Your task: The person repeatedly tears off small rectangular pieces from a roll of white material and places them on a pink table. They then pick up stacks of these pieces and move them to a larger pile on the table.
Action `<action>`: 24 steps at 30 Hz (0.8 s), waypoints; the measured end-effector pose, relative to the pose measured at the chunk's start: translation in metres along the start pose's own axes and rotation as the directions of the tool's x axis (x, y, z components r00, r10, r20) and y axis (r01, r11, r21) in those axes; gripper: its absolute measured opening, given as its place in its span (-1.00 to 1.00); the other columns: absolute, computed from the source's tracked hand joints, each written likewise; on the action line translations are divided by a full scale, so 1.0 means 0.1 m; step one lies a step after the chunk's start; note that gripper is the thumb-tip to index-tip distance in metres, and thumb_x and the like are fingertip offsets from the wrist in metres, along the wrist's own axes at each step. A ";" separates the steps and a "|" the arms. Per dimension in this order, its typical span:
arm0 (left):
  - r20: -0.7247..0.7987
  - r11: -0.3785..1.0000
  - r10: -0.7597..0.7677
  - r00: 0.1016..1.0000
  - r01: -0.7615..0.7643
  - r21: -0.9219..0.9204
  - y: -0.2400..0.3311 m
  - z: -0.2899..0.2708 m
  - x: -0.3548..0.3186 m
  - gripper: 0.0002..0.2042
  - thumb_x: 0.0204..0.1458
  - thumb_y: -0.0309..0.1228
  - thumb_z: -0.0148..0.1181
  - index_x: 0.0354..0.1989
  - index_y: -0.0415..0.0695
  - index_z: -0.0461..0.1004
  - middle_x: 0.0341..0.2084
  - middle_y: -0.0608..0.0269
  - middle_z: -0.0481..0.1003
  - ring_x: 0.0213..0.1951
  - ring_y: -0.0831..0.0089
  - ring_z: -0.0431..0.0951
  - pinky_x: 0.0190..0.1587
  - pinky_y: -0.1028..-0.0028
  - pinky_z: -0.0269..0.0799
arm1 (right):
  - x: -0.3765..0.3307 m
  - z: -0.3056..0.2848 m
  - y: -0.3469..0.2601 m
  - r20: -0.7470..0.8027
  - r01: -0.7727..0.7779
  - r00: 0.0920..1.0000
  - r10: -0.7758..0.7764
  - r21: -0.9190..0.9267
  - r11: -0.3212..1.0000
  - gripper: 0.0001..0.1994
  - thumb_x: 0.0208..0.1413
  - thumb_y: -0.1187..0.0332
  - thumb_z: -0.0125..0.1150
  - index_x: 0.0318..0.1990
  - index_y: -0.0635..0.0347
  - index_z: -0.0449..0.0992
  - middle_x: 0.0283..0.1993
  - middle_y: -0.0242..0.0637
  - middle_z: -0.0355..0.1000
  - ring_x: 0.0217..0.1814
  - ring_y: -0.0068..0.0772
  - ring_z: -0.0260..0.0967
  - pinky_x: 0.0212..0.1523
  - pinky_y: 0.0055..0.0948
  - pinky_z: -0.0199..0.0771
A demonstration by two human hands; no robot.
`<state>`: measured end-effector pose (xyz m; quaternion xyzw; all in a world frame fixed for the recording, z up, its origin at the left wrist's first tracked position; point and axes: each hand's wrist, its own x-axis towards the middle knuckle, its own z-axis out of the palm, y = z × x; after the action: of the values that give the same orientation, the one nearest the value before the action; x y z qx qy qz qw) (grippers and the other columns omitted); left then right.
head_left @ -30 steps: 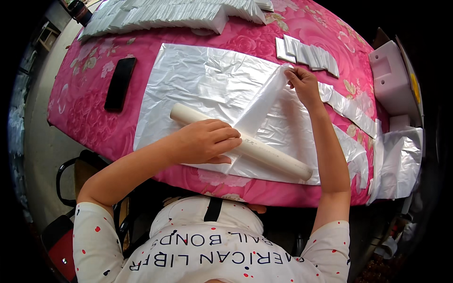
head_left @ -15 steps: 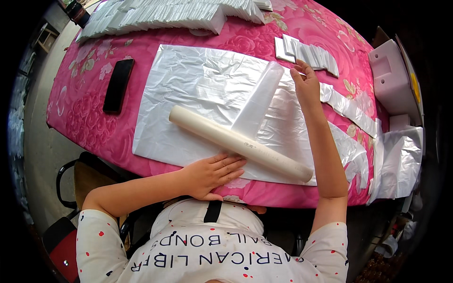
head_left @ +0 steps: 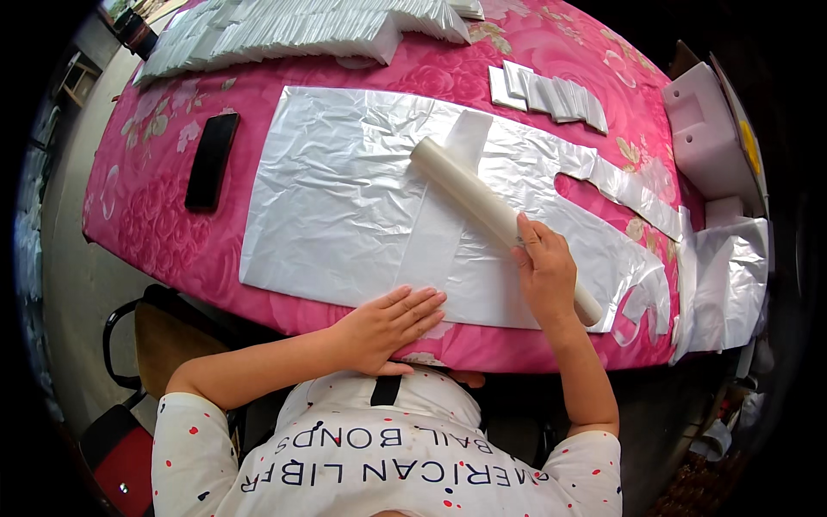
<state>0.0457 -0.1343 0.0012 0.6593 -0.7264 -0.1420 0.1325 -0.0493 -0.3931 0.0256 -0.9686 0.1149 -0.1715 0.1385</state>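
A stack of silvery-white plastic carrier bags (head_left: 319, 181) lies flat on a pink floral tablecloth, its handle loops pointing right. Across it runs a long, narrow strip of whitish film (head_left: 424, 237), from the near edge to the far one. My left hand (head_left: 394, 326) rests palm down with fingers stretched, at the near edge of the bags beside the strip's lower end. My right hand (head_left: 549, 269) has its fingers around a long cream tube (head_left: 469, 191), towards its near right end. The tube slants over the bags and crosses the strip's upper part.
A black phone (head_left: 212, 162) lies left of the bags. Rows of folded white packets (head_left: 284, 39) fill the far edge, and a smaller row (head_left: 560, 96) sits at far right. Bundled plastic bags (head_left: 728, 284) hang at the right edge near a white foam box (head_left: 702, 129).
My right hand has come down from the strip's far end onto the tube. The tube has moved away and to the right, and the strip now lies flat. My left hand has barely moved.
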 end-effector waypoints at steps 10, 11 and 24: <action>-0.027 0.995 0.066 0.997 -0.068 -0.071 -0.11 -0.16 0.11 -0.22 -0.02 0.06 -0.09 0.25 -0.30 -0.03 0.29 0.00 -0.08 0.33 0.22 -0.12 0.30 0.24 -0.21 | -0.08 -0.31 0.15 -0.110 -0.087 0.989 0.102 0.137 0.987 -0.56 -0.04 0.48 0.16 0.08 0.11 0.37 -0.07 -0.22 0.40 -0.11 -0.16 0.33 -0.08 -0.31 0.34; -0.014 0.997 0.049 0.999 -0.049 -0.053 -0.09 -0.10 0.12 -0.23 -0.02 0.05 -0.08 0.24 -0.30 -0.03 0.28 -0.01 -0.08 0.32 0.21 -0.11 0.30 0.24 -0.21 | -0.11 -0.25 0.00 -0.055 -0.030 0.998 0.042 0.205 0.978 -0.55 -0.08 0.49 0.18 0.06 0.11 0.39 -0.07 -0.23 0.40 -0.10 -0.18 0.33 -0.07 -0.32 0.34; -0.103 0.957 -0.114 0.988 0.137 0.255 0.40 0.35 0.11 -0.34 -0.04 -0.07 0.01 0.23 -0.15 0.10 0.26 0.08 0.03 0.31 0.24 -0.06 0.29 0.18 -0.24 | 0.57 0.34 -0.38 0.025 0.265 0.962 -0.272 0.153 0.952 -0.53 -0.17 0.52 0.22 0.01 0.03 0.41 -0.02 -0.37 0.38 0.01 -0.26 0.29 0.14 -0.15 0.15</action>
<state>-0.0052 -0.1407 -0.0158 0.7212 -0.6891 -0.0244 0.0668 0.0218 -0.3651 0.0234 -0.9659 -0.0343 -0.1748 0.1882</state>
